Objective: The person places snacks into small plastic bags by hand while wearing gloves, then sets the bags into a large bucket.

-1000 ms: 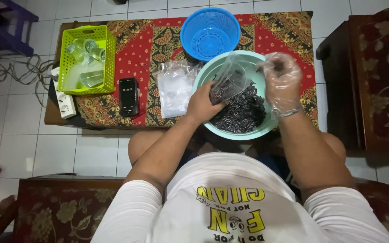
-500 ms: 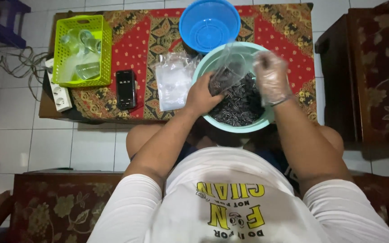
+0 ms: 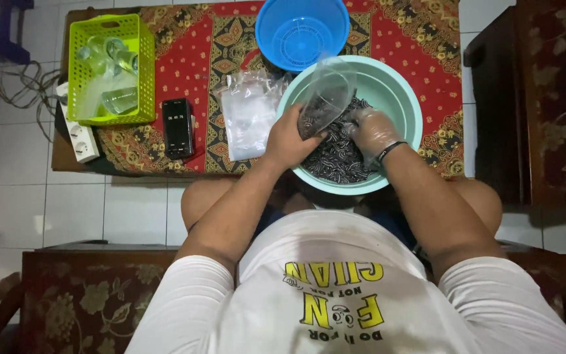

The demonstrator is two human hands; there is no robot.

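Observation:
A pale green basin (image 3: 397,98) on the patterned table holds a heap of dark striped seeds (image 3: 339,160). My left hand (image 3: 287,141) grips a clear plastic bag (image 3: 325,98) by its lower part, holding it tilted over the basin with some seeds inside. My right hand (image 3: 369,131), in a thin clear glove, is down in the seed heap just right of the bag, fingers curled into the seeds.
A blue strainer bowl (image 3: 302,33) sits behind the basin. A stack of clear plastic bags (image 3: 249,121) lies left of it, then a black phone (image 3: 178,128) and a lime green basket (image 3: 109,69) with glasses. A power strip (image 3: 81,137) hangs at the table's left edge. Dark wooden furniture (image 3: 545,98) stands right.
My right hand dropped from above the bag's mouth down into the seeds in the basin. The left hand kept holding the bag.

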